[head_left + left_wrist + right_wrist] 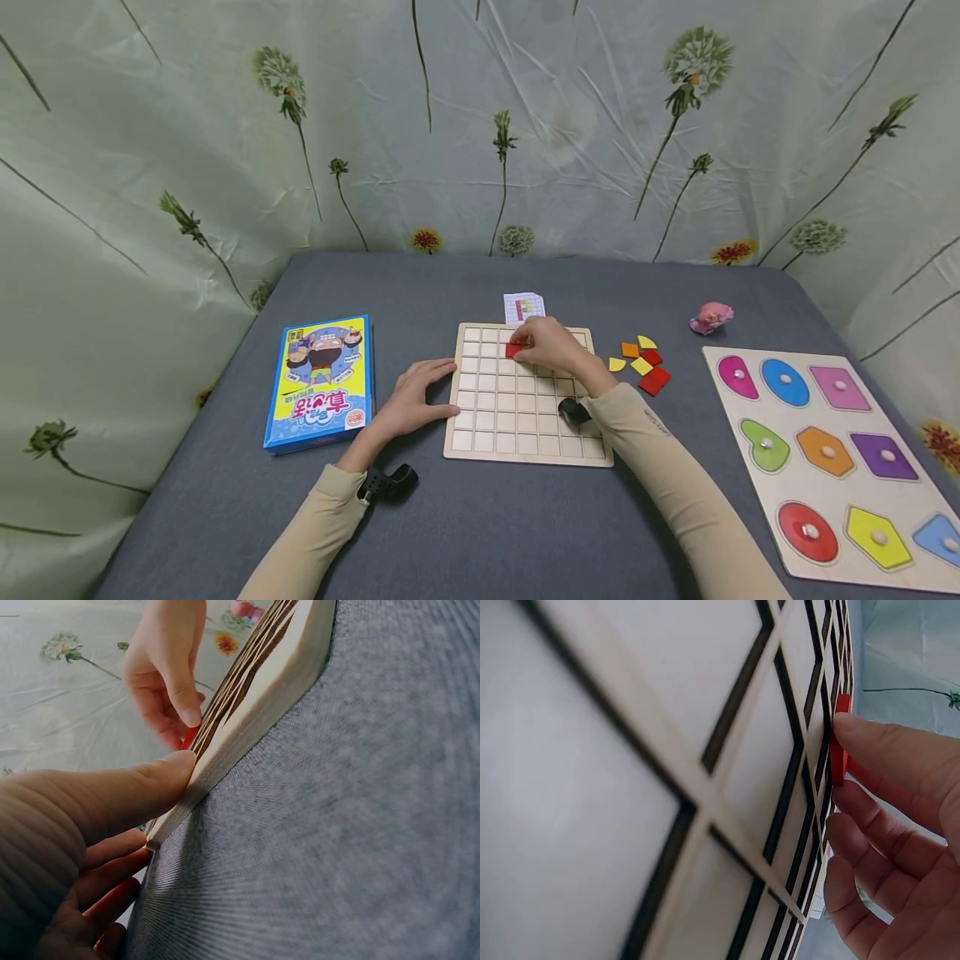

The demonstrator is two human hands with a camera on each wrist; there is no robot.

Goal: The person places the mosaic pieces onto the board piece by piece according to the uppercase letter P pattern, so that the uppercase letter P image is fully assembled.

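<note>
A light wooden grid board (pixel 525 460) lies flat on the grey tabletop. At its upper middle my right hand (pixel 553 344) pinches a red square tile (pixel 513 350) between thumb and fingers. The right wrist view has that tile (pixel 840 739) tilted on edge, right at the grid's surface. My left hand (pixel 411 398) rests against the board's left edge, thumb and fingers spread. In the left wrist view, its thumb (pixel 142 784) touches the board's side. Behind the board lies a small paper card (pixel 523 307) printed with a coloured grid pattern, partly covered by the right hand.
Loose red tiles (pixel 655 382), an orange tile (pixel 629 350) and yellow pieces (pixel 641 366) lie right of the board. A blue and yellow box (pixel 318 379) stands at left. Farther right are a knobbed shape puzzle (pixel 832 493) and a small pink toy (pixel 711 317).
</note>
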